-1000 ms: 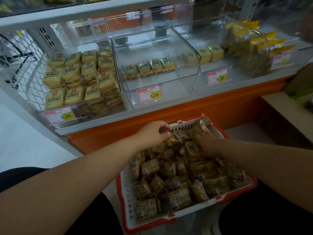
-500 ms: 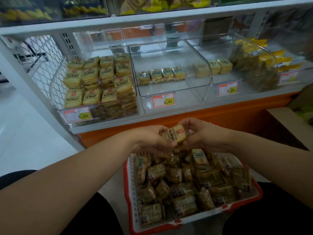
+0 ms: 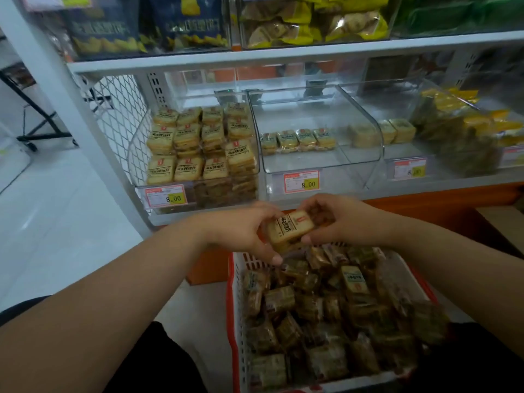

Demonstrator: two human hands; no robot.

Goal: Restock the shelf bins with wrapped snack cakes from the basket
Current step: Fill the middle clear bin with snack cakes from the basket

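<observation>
**Cakes held over the basket's far edge**

A small stack of wrapped snack cakes is gripped between 2 hands above the far rim of the red-and-white basket. It is clasped from the left by the left hand, fingers curled beneath, and pinched from the right by the right hand. More cakes are heaped in the basket. The left clear bin is seen well filled; only 4 cakes sit in the middle bin.

White shelf with clear snack bins; basket below.
</observation>
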